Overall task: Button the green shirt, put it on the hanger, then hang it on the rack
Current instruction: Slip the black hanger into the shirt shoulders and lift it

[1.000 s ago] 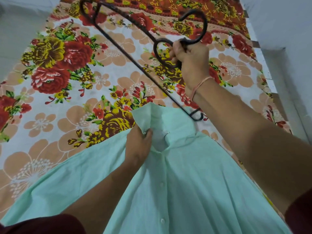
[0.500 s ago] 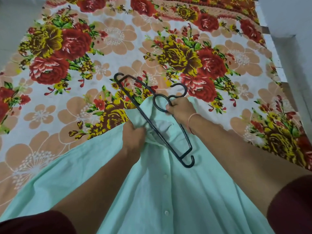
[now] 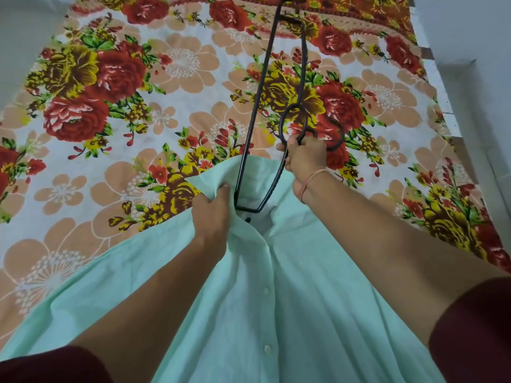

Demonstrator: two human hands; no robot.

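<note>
The pale green shirt [image 3: 290,286] lies buttoned on the bed, collar pointing away from me, white buttons running down its front. My left hand [image 3: 211,217] grips the left side of the collar and holds the neck opening apart. My right hand [image 3: 305,158] holds the black hanger [image 3: 258,87] at the base of its hook. The hanger stands steeply on end, its lower arm tip poked down into the neck opening beside my left hand, its other end reaching toward the top of the view.
A bedsheet [image 3: 116,139] with large red, yellow and orange flowers covers the bed under the shirt. A pale wall and ledge [image 3: 475,87] run along the right side. No rack is visible.
The hanger has swung from lying across the collar to standing on end, and its lower tip has gone into the neck opening. My left hand keeps its grip on the collar.
</note>
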